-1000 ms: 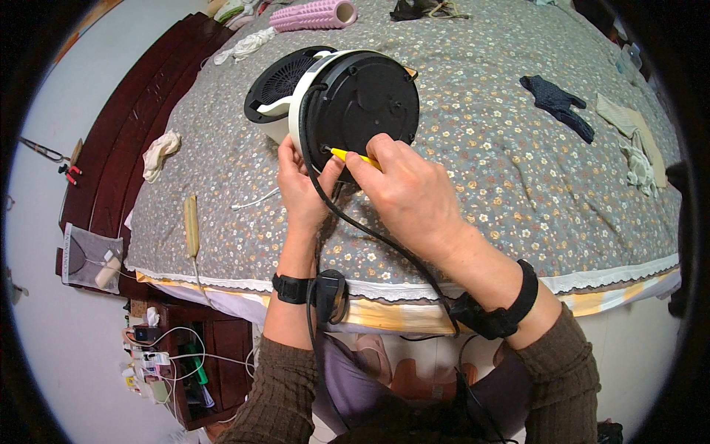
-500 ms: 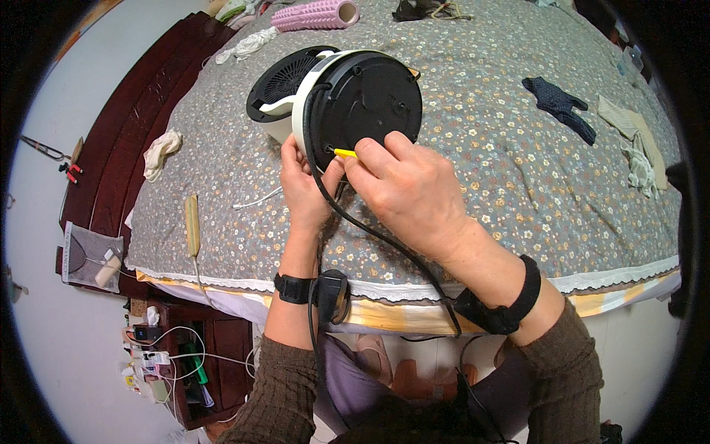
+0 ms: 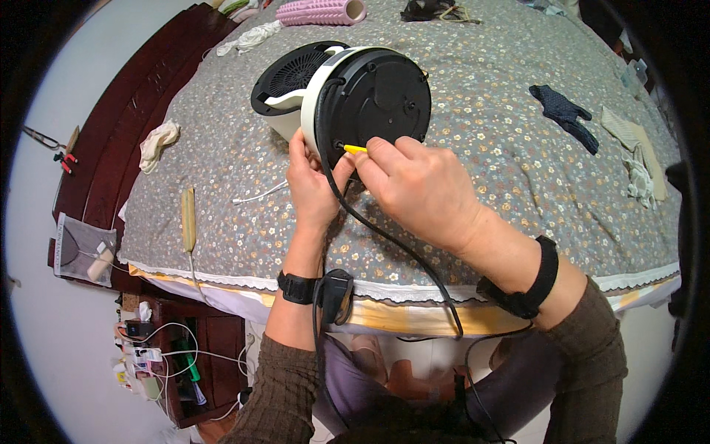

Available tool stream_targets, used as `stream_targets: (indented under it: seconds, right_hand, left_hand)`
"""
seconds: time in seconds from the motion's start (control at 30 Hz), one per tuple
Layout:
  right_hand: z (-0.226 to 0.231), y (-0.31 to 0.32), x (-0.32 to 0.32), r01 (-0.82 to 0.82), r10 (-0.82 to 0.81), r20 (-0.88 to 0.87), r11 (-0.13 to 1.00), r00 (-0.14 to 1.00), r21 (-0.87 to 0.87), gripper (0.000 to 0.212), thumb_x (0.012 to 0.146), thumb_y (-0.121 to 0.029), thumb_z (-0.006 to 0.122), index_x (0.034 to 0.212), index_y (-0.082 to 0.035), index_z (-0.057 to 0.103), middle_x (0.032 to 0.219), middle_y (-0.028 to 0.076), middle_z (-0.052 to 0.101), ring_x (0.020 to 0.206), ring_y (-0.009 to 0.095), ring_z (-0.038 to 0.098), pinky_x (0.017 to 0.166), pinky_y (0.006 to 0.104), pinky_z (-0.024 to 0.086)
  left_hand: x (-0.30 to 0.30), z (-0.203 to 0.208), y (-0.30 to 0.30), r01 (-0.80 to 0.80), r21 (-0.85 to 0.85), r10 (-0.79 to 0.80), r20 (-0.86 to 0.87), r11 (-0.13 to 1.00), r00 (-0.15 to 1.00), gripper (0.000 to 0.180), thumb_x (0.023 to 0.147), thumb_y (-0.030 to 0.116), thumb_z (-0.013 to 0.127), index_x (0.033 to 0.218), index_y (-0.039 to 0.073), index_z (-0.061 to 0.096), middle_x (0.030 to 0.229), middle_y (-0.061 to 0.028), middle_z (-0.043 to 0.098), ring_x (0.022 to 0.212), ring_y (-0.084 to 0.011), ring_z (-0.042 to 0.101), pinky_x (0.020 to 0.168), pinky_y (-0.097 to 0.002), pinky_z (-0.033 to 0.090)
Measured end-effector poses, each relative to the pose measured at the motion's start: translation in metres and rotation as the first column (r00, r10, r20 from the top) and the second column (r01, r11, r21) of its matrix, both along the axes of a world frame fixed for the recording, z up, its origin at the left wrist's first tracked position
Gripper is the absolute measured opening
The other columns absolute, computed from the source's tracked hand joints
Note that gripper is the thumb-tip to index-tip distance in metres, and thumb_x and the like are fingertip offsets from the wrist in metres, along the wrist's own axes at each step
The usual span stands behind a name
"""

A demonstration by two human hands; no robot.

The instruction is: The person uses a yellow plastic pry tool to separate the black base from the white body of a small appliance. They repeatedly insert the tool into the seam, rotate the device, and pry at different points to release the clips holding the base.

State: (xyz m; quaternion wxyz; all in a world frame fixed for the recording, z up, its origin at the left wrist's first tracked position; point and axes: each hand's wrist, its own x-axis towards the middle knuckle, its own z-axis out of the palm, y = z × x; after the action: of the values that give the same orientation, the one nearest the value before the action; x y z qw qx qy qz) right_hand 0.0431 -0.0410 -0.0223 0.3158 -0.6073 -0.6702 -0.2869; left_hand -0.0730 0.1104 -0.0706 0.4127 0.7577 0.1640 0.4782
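A white and black fan (image 3: 299,122) lies tipped on the bed, its round black base (image 3: 388,96) facing me and its slatted grille (image 3: 296,70) to the left. My left hand (image 3: 314,185) is closed on the lower rim of the base. Between the fingers of my right hand (image 3: 421,181) is a slim yellow screwdriver (image 3: 356,149), its end at a recessed hole near the base's lower left edge. Most of the tool is hidden by the hand. A black power cord (image 3: 384,237) runs along the rim and down between my forearms.
The bed's floral cover (image 3: 473,89) carries a pink foam roller (image 3: 318,12), a dark blue knitted piece (image 3: 563,115), pale cloths (image 3: 159,144) and a yellowish strip-shaped thing (image 3: 188,222) on a white cord. A dark nightstand (image 3: 222,355) with tangled cables stands at lower left.
The view has shifted slightly; the fan and both hands sit a little farther right in it. My right forearm has swung outward, and the yellow tool stays at the same hole.
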Motion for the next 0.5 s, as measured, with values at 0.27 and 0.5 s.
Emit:
stream_targets:
  seconds: [0.27, 0.5]
  right_hand:
    - [-0.006, 0.008, -0.014, -0.236, 0.111, -0.905, 0.972, 0.411, 0.012, 0.014, 0.093, -0.007, 0.062, 0.105, 0.000, 0.066, 0.090, 0.010, 0.070, 0.066, 0.017, 0.064, 0.053, 0.0304, 0.052]
    - [0.000, 0.002, -0.017, -0.314, -0.066, -0.547, 0.873, -0.834, 0.373, 0.019, 0.099, -0.014, 0.058, 0.112, -0.002, 0.063, 0.086, 0.008, 0.066, 0.052, 0.003, 0.041, 0.042, 0.0165, 0.030]
  left_hand:
    - [0.001, -0.002, -0.001, -0.049, 0.050, 0.050, -0.010, 0.998, 0.999, 0.068, 0.082, 0.015, 0.080, 0.134, -0.006, 0.041, 0.111, -0.0144, 0.065, 0.098, -0.0182, 0.066, 0.084, -0.0304, 0.054]
    - [0.003, -0.001, -0.006, -0.116, 0.006, 0.116, -0.055, 0.993, 0.992, 0.065, 0.080, 0.007, 0.077, 0.133, -0.005, 0.042, 0.111, -0.0144, 0.066, 0.095, -0.0184, 0.066, 0.081, -0.0308, 0.054]
